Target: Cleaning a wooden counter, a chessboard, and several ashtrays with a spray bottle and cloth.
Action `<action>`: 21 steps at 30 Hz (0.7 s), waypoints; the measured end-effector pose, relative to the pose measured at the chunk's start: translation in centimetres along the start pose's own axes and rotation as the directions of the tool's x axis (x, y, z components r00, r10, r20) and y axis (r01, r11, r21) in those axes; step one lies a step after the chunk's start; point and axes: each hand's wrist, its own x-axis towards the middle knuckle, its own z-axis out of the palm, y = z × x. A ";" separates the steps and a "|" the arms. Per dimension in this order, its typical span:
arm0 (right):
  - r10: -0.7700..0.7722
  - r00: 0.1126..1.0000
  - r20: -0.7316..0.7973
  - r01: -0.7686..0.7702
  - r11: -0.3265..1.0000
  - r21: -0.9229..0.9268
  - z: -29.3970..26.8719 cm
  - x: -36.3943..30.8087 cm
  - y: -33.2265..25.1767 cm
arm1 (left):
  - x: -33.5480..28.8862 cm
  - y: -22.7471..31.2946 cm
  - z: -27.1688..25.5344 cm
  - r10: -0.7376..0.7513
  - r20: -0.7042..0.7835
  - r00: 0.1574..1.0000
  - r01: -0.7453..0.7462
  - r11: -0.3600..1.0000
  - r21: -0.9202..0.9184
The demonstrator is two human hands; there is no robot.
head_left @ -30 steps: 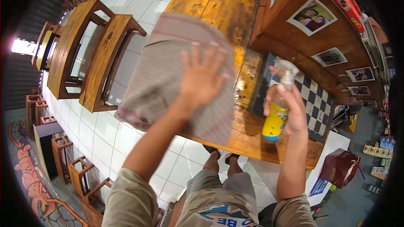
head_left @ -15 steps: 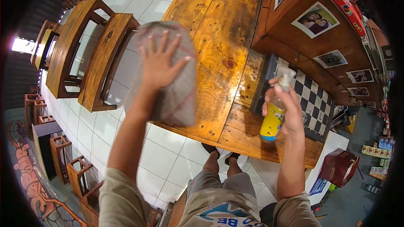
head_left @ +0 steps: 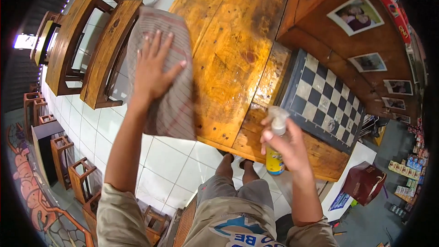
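My left hand (head_left: 156, 74) lies flat with spread fingers on a grey cloth with thin red stripes (head_left: 171, 114). The cloth covers the left edge of a varnished wooden table (head_left: 224, 59) and hangs past it. In my right hand (head_left: 295, 148), fingers wrapped round its neck, is a spray bottle (head_left: 275, 163) with a clear top and a yellow and blue lower part. I hold it upright above the table's near edge. Wet, shiny patches show on the wood between my hands.
A black and white chessboard (head_left: 322, 98) lies at the table's right, against a brown wooden cabinet (head_left: 315, 32) with photos on it. A wooden bench (head_left: 109, 55) and several stools (head_left: 84, 174) stand on the left. A dark red bag (head_left: 364, 183) is at the lower right.
My left hand and the cloth have shifted left, farther over the table's edge. My right hand has brought the spray bottle nearer to me and leftward, off the chessboard. The view has shifted slightly.
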 end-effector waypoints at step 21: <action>-0.073 0.993 0.088 0.066 0.994 0.082 -12.5 -7.3 2.8 | -9.6 17.4 1.2 -0.054 -0.031 0.998 0.054 0.999 0.001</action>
